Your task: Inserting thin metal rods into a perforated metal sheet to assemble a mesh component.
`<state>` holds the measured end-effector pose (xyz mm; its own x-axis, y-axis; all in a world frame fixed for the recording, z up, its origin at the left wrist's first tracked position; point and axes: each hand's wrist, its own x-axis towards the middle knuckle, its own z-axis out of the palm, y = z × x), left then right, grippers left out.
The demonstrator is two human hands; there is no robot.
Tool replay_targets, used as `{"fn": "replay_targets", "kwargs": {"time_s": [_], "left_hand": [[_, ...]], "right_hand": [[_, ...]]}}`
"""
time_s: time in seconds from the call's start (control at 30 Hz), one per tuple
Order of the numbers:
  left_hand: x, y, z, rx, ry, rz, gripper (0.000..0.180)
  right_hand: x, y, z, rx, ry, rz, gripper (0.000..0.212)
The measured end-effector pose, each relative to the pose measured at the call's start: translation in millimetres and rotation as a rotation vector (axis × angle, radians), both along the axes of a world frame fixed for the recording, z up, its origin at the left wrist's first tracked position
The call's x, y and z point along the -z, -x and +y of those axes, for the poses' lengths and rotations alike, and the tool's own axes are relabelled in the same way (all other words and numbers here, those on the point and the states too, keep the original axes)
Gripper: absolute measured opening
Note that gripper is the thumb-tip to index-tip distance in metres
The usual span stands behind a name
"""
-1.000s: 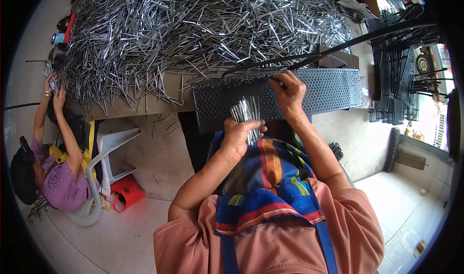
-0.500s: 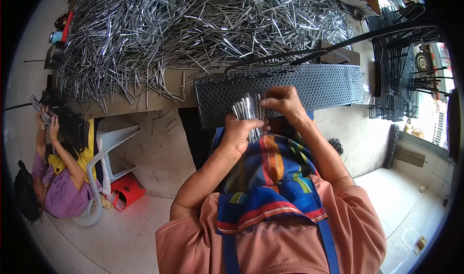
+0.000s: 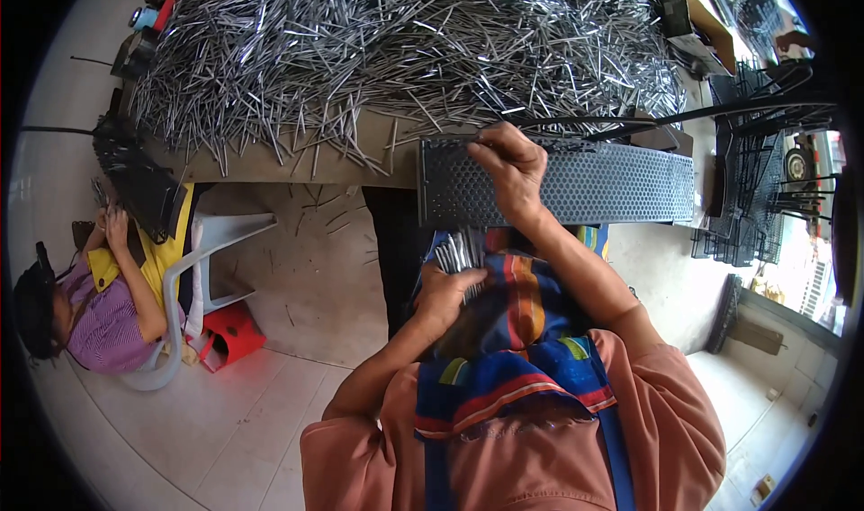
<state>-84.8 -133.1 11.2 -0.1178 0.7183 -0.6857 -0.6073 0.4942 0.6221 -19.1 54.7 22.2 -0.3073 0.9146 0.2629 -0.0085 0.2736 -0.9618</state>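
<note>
Across the top of the frame stretches a brown counter, bearing a broad heap of thin, shiny silver metal strips. At the left edge sits a co-worker in a purple striped top. Right of centre lies a long, dark grey perforated metal panel. Above its left part, the right hand is curled; whether it pinches anything, I cannot tell. Lower, at centre, the left hand grips an upright bundle of silver strips.
</note>
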Motion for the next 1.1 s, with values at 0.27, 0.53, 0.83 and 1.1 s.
{"fn": "replay_targets", "kwargs": {"time_s": [0.27,0.53,0.83,1.1], "left_hand": [[-12,32,7,-0.272,-0.015,-0.109,0.017],[-4,41,16,-0.26,-0.028,-0.135,0.023],[-10,43,26,-0.267,-0.013,-0.138,0.016],[-7,46,32,-0.286,-0.019,-0.147,0.02]], "right_hand": [[11,26,2,-0.012,-0.105,-0.144,0.011],[1,24,0,-0.06,-0.194,-0.161,0.013],[6,27,2,-0.065,-0.388,-0.464,0.015],[3,28,4,-0.072,-0.526,-0.666,0.014]]}}
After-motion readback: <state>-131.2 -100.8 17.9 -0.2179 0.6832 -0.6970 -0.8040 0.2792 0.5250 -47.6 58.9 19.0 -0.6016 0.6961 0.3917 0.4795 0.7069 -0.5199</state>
